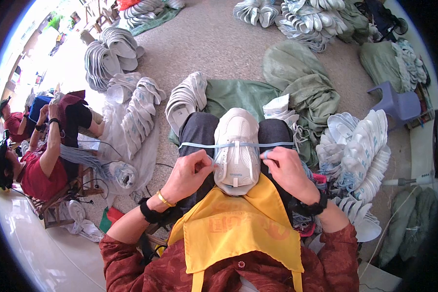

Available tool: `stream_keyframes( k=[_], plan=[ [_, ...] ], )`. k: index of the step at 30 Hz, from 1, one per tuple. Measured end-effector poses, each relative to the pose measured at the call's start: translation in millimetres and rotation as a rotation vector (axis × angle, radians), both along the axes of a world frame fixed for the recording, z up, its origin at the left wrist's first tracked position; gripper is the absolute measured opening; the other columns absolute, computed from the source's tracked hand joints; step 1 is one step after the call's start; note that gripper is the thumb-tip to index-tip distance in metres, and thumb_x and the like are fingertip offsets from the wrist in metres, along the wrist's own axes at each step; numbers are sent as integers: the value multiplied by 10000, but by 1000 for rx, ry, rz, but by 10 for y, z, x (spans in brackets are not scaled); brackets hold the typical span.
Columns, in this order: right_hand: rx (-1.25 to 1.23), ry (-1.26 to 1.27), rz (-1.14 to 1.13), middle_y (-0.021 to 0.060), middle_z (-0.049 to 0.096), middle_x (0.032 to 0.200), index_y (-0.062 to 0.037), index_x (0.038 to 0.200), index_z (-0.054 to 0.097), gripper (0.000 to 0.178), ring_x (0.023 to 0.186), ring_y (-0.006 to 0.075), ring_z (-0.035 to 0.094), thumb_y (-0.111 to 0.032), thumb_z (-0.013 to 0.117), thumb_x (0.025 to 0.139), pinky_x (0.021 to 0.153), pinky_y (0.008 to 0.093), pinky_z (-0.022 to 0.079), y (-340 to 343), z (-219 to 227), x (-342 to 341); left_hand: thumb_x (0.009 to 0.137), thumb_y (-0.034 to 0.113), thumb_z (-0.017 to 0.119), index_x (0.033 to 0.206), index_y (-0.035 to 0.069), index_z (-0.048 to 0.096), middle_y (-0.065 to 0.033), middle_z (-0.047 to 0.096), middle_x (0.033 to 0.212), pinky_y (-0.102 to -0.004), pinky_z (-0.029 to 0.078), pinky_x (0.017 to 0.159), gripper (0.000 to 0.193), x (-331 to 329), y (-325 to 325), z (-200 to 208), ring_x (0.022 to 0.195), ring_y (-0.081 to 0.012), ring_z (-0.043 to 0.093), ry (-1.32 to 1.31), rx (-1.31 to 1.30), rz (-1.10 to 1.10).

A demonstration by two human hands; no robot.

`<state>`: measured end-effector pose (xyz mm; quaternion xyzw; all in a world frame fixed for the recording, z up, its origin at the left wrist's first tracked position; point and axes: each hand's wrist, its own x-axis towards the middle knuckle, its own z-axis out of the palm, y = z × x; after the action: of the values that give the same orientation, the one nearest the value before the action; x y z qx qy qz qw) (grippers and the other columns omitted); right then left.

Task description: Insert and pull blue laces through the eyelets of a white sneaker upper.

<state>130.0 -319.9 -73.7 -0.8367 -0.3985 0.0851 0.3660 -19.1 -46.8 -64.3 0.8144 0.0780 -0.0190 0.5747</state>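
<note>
A white shoe (pixel 237 121) with a mesh front is propped between my dark-trousered knees, toe pointing away from me. A flat light blue shoelace (pixel 197 144) crosses it and reaches over both thighs. My left hand (pixel 187 174) is closed in a pinch at the shoe's left side, with a bit of light blue lace at the fingertips. At the right side, my right hand (pixel 289 170) pinches lace in the same way. Curled fingers partly hide the lace there. Under the heel, a yellow apron (pixel 238 219) covers my lap.
Stacked white shoe parts (pixel 186 100) lie ahead, with another heap (pixel 360 151) at my right. Green sacks (pixel 301 78) sit beyond my knees. A purple plastic stool (pixel 396 104) stands at right. Two people in red shirts (pixel 44 170) work at left beside bundled light blue laces (pixel 85 158).
</note>
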Motion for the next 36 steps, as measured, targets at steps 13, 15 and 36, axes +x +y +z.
stream_keyframes(
  k=[13,15,36],
  plan=[
    [387,666,-192,109,743,1031,102,1320,629,373,897,148,733,65,683,953,837,308,641,372,-180,294,896,-69,652,899,-49,545,-124,746,1031,-274,537,661,109,386,-16,-197,738,-77,596,-207,-46,149],
    [404,673,-205,96,741,1011,99,1299,640,356,887,134,728,77,677,947,828,297,638,422,-111,255,900,-78,645,903,-51,542,-127,744,1044,-264,537,664,107,387,-16,-207,756,-64,591,-202,-83,159],
    [173,98,-47,182,729,878,27,1001,678,159,776,272,754,74,700,850,686,346,578,615,46,222,992,-50,624,981,13,549,-10,615,1017,-261,533,855,99,533,-66,-428,946,-84,608,-219,-379,135]
  ],
)
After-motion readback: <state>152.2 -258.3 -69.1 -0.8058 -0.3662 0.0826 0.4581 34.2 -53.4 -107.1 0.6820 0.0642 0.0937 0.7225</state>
